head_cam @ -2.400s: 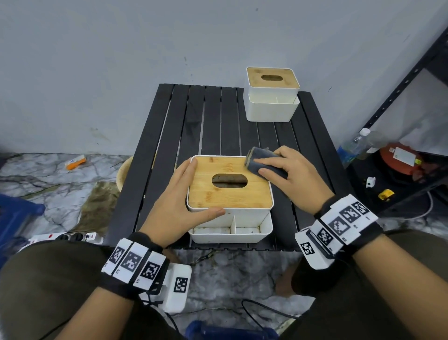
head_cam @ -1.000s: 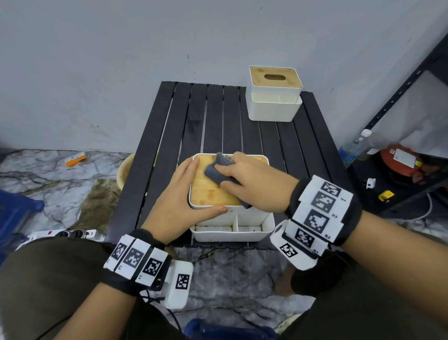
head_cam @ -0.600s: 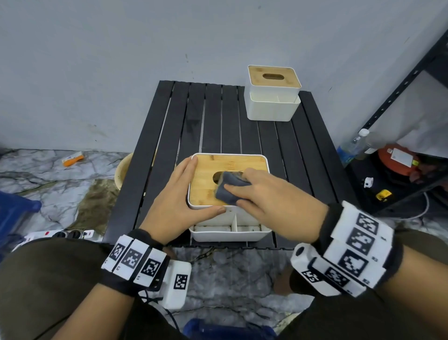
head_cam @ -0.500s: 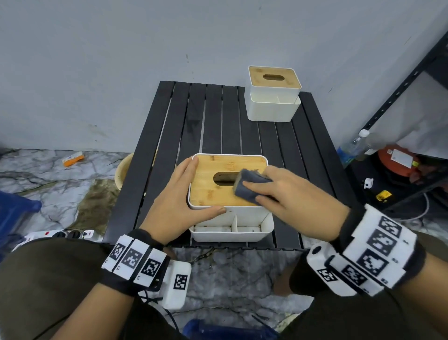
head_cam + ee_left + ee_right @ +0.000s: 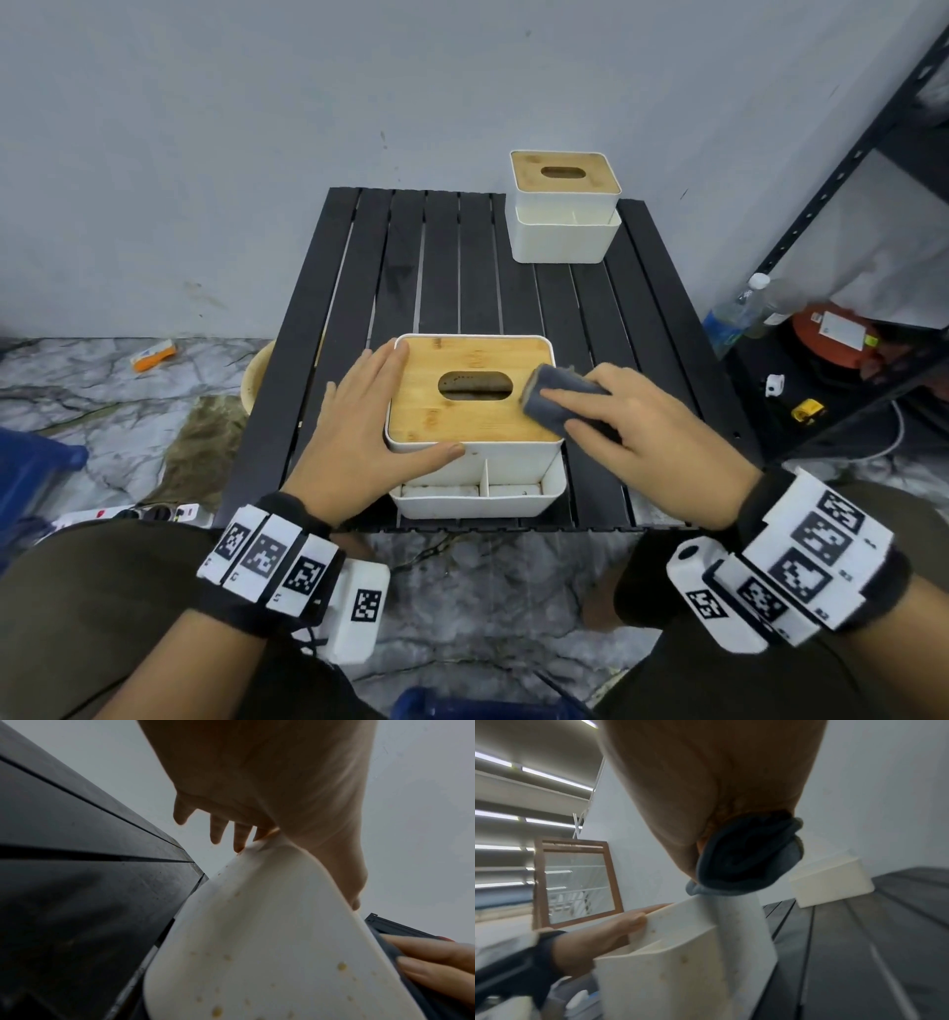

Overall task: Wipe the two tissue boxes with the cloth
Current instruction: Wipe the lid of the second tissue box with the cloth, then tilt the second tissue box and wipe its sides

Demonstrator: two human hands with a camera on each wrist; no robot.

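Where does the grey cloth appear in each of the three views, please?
Head: the cloth lies right of centre, on the near tissue box's right lid edge.
Left wrist: a dark sliver at the lower right.
Right wrist: centre, bunched under the right hand.
Shared landmark: the near tissue box.

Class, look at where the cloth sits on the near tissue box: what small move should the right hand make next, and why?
Probably sweep the cloth back leftwards across the bamboo lid. The right hand holds it at the right edge of the near tissue box, the left hand braces the box's left side, and the far tissue box sits apart at the table's back.
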